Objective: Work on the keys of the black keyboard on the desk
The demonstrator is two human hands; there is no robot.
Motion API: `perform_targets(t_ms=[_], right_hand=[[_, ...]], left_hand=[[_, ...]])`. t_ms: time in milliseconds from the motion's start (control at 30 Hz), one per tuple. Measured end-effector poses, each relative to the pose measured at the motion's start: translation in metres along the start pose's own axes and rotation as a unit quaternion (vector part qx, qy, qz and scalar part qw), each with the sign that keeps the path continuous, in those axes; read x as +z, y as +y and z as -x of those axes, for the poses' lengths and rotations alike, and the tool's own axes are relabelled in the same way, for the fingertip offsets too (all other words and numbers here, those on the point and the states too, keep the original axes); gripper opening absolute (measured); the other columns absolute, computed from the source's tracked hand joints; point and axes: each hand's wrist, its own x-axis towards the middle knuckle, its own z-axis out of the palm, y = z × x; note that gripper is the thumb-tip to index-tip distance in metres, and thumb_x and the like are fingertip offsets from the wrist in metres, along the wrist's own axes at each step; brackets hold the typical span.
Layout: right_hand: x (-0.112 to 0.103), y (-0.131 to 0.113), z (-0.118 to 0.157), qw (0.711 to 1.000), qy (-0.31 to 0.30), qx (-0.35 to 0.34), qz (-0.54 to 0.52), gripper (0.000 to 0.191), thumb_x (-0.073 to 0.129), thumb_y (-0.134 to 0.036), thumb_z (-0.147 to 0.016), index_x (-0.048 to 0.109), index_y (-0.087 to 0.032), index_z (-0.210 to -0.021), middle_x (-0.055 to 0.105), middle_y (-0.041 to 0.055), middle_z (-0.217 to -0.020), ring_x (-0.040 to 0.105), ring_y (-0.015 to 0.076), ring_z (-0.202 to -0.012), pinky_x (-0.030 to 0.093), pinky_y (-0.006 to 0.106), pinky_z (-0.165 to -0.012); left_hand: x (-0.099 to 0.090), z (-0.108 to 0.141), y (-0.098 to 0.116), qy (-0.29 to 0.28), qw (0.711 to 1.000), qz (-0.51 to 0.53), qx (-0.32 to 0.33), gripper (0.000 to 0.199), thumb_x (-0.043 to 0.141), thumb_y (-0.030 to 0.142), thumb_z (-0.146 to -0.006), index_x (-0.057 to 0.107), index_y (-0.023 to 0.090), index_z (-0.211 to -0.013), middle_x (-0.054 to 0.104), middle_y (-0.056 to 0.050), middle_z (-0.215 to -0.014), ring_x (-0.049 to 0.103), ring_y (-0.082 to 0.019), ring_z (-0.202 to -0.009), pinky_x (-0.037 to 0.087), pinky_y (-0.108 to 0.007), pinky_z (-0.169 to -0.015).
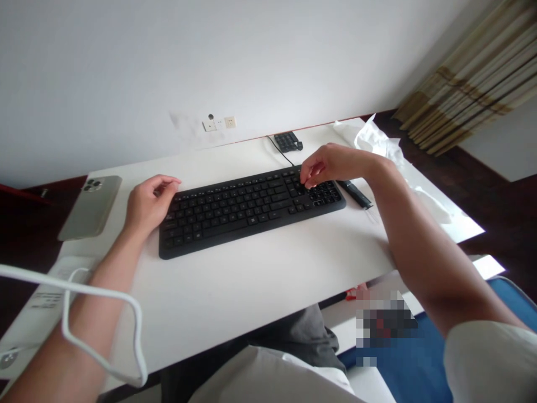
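A black keyboard (235,210) lies on the white desk (235,302). My left hand (149,204) is closed around its far left corner, with thumb and forefinger bent at the edge. Over the number pad at the right end, my right hand (321,165) has its fingers pinched together; whatever they hold, if anything, is too small to make out. Some number pad positions (329,195) look like bare outlined sockets. Behind the keyboard sits a cluster of small black keycaps (287,141), one lying at its right side. A long black object (356,195) rests beside the keyboard's right end.
A phone (98,207) lies at the desk's left. White crumpled wrapping (373,137) covers the back right. A white cable (104,294) loops across the near left. Wall sockets (220,123) are behind the desk, and a blue seat (419,347) is at lower right.
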Motion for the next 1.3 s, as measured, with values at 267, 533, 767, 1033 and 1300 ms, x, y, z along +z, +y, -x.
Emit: perform_targets(t_ms=[267,533,767,1033,1300], right_hand=[[0.000,-0.008,0.007,0.999,0.022,0.010,0.046,0.030,0.080,-0.052,-0.074,0.083,-0.027,-0.091,0.078,-0.0005,-0.085,0.073,0.0286,-0.095,0.054,0.040,-0.086],[0.002,-0.021,0.010,0.996,0.012,0.009,0.089,0.028,0.077,-0.046,-0.076,0.083,-0.023,-0.090,0.079,0.0050,-0.088,0.072,0.0284,-0.091,0.052,0.041,-0.085],[0.000,-0.011,0.012,0.999,-0.006,0.000,0.036,0.032,0.078,-0.042,-0.074,0.083,-0.026,-0.100,0.079,0.0043,-0.093,0.073,0.0322,-0.096,0.057,0.046,-0.088],[-0.005,-0.019,0.015,1.000,0.010,-0.018,-0.017,0.028,0.077,-0.040,-0.075,0.083,-0.025,-0.098,0.081,0.0029,-0.090,0.076,0.0257,-0.086,0.062,0.039,-0.082],[0.003,-0.027,0.009,0.998,0.003,-0.020,0.052,0.020,0.066,-0.032,-0.081,0.082,-0.028,-0.094,0.080,-0.0011,-0.087,0.075,0.0211,-0.085,0.058,0.033,-0.076]], left_hand=[[0.000,-0.001,0.002,0.005,1.000,-0.002,0.007,0.034,0.057,0.038,-0.095,0.076,0.014,-0.108,0.074,-0.001,-0.099,0.061,-0.012,-0.084,0.044,-0.023,-0.079],[0.001,-0.001,0.000,0.012,1.000,0.021,0.004,0.027,0.061,0.037,-0.093,0.078,0.018,-0.104,0.075,0.000,-0.096,0.062,-0.013,-0.082,0.045,-0.024,-0.077],[0.000,-0.001,-0.002,0.003,1.000,0.028,0.005,0.026,0.060,0.036,-0.093,0.077,0.017,-0.102,0.076,-0.001,-0.100,0.062,-0.014,-0.083,0.046,-0.026,-0.080],[0.000,-0.003,-0.006,0.002,1.000,0.024,-0.013,0.026,0.060,0.043,-0.091,0.077,0.024,-0.097,0.076,0.001,-0.097,0.065,-0.017,-0.082,0.048,-0.028,-0.080],[-0.001,-0.003,-0.003,0.000,1.000,0.020,-0.019,0.025,0.060,0.044,-0.090,0.077,0.026,-0.095,0.077,0.001,-0.098,0.066,-0.018,-0.084,0.048,-0.028,-0.078]])
